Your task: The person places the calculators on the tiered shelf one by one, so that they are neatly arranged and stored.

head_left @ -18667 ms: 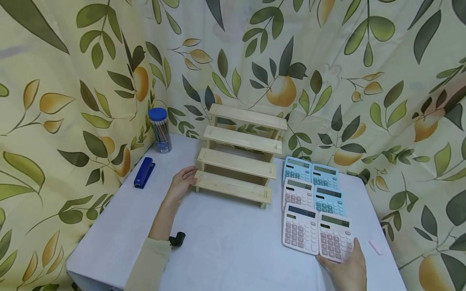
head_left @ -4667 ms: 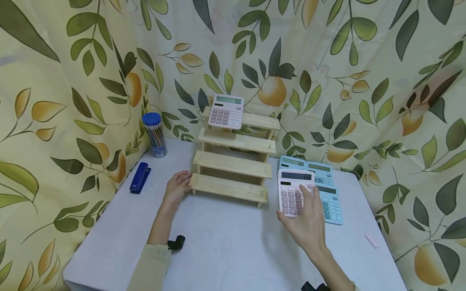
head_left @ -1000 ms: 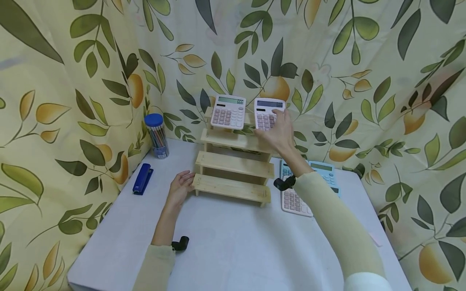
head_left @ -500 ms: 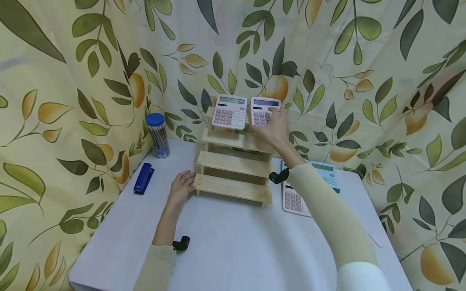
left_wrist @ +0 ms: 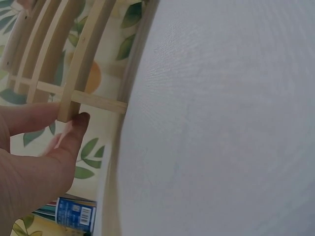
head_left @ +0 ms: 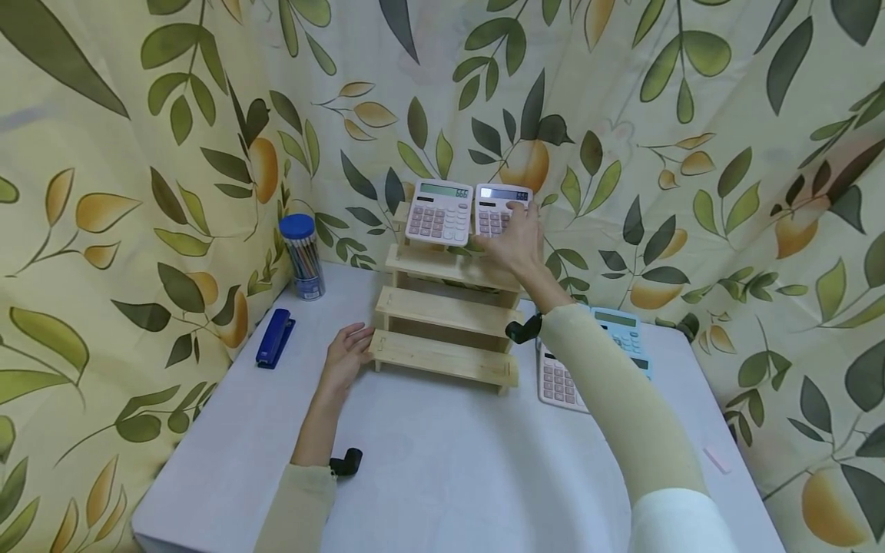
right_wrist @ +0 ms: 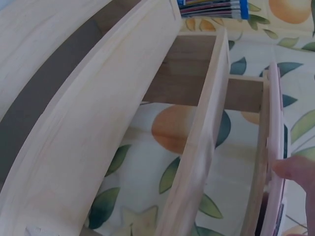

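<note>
A white worktop carries a four-step wooden display shelf. On its top step two pink calculators lean side by side; the right hand holds the right-hand pink calculator, fingers over its keys, just beside the left pink calculator. The left hand rests relaxed, fingers touching the shelf's bottom left corner.

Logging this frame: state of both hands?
Left hand: open, fingers touching the wooden rack.
Right hand: gripping the pink calculator on the top step.
</note>
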### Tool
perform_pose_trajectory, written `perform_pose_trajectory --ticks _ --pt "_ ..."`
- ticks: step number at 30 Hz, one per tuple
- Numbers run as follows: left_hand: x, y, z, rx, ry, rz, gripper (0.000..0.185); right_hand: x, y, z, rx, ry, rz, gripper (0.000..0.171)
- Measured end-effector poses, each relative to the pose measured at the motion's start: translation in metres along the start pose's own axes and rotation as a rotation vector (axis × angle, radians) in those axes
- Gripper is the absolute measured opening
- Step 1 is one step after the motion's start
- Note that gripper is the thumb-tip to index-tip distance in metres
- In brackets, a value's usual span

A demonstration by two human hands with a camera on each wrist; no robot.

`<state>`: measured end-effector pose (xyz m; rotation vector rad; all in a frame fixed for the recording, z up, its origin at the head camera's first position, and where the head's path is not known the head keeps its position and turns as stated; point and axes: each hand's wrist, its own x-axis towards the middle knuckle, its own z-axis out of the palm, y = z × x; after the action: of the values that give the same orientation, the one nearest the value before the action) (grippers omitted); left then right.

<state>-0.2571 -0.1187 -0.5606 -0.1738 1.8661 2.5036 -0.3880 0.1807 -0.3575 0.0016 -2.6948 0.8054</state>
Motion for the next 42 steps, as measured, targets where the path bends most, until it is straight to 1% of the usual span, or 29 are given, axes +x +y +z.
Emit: perform_pose_trajectory --ticks 6,11,16,21,26,29,32,39,42 --pt "-0.001 0.001 0.001 -0.014 0.000 0.005 0.073 0.002 0.000 0.002 -0.017 -0.010 -0.003 0.105" --pt "0.000 0.000 0.000 -0.027 0.000 0.008 0.074 0.003 -0.001 0.001 -0.045 -0.038 0.001 0.108" --pt "0.000 0.001 0.001 -0.016 -0.004 0.013 0.073 0.001 -0.002 -0.002 -0.083 -0.068 0.000 0.111" --pt "0.000 0.001 0.001 0.004 0.002 0.010 0.072 -0.001 -0.002 -0.005 -0.094 -0.090 -0.010 0.116" --pt "-0.001 0.003 0.002 0.006 0.012 0.002 0.072 -0.004 -0.001 -0.006 -0.108 -0.102 -0.039 0.112" --pt "-0.001 0.005 0.004 0.004 0.016 -0.002 0.072 -0.006 0.002 -0.007 -0.096 -0.106 -0.046 0.112" --pt "0.000 0.005 0.005 0.002 0.021 -0.002 0.072 -0.010 0.005 -0.011 -0.058 -0.113 -0.044 0.114" --pt "0.000 0.002 0.003 0.019 0.022 -0.009 0.072 -0.020 0.017 -0.021 0.019 -0.090 -0.061 0.113" --pt "-0.001 0.002 0.002 0.022 0.019 -0.007 0.071 -0.027 0.022 -0.025 0.019 -0.090 -0.075 0.111"
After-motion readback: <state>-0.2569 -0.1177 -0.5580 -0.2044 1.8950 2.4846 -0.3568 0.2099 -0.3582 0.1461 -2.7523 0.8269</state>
